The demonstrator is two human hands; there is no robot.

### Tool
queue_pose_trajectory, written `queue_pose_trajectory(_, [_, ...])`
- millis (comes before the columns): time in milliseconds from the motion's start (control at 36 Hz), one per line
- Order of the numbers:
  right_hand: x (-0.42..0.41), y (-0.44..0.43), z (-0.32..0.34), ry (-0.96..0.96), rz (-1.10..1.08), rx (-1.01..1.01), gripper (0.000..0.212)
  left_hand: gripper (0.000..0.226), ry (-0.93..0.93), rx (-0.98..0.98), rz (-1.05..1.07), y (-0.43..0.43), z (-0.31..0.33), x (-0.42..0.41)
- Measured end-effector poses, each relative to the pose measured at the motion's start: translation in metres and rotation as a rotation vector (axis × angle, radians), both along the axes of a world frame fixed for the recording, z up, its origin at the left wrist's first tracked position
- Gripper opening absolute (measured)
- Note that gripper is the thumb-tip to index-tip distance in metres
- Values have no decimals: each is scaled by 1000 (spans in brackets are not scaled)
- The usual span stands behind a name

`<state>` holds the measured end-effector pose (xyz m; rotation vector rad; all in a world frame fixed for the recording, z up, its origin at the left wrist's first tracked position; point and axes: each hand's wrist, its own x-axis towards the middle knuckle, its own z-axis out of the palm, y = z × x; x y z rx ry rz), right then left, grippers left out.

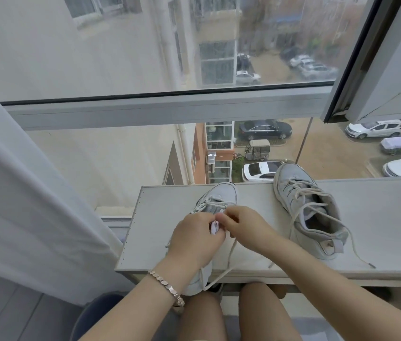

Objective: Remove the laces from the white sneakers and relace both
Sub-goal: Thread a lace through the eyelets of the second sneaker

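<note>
Two white sneakers stand on a pale shelf (160,217) by the window. The near sneaker (216,195) points away from me, its heel hanging over the shelf's front edge. My left hand (194,239) grips its tongue and upper. My right hand (246,227) pinches its white lace (221,274) just above the eyelets; the lace's loose end trails down over the front edge. The other sneaker (303,207) sits to the right, laced but untied, its lace ends lying loose on the shelf.
A big window with a grey frame (160,109) rises right behind the shelf. A white curtain (22,193) hangs at the left. An open window sash (372,57) juts in at the upper right. My knees are under the shelf's front edge.
</note>
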<state>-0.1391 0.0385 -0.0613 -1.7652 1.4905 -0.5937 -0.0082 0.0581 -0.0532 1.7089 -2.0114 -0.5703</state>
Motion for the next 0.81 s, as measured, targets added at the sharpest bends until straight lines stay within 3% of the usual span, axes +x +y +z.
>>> queue_pose_trajectory(194, [-19,27,2,-107,91,-322,41,46,-21,-35,32,-1,-3,-8])
queue_pose_trajectory(417, [-32,63,58,-513,176,-578,28,37,18,-5,210,-24,-2,-7])
queue_pose_trajectory(472, [-42,58,64,-721,104,-492,24,39,27,-10,214,-26,-2,-7])
queue_pose_trajectory(528, [-53,44,64,-923,13,-253,28,38,17,-1,212,-27,-3,-7])
queue_pose_trajectory(556, [-56,35,61,-875,-33,-130,32,35,12,6,211,-27,-3,-7])
queue_pose_trajectory(667, [-61,4,31,-175,-149,212,25,33,18,21,188,-26,-3,-8])
queue_pose_trajectory(750, [-45,-7,13,142,-146,93,23,41,37,11,151,-22,0,-8])
queue_pose_trajectory(806, [-29,-11,10,173,-108,-21,27,41,52,7,128,-20,1,-7])
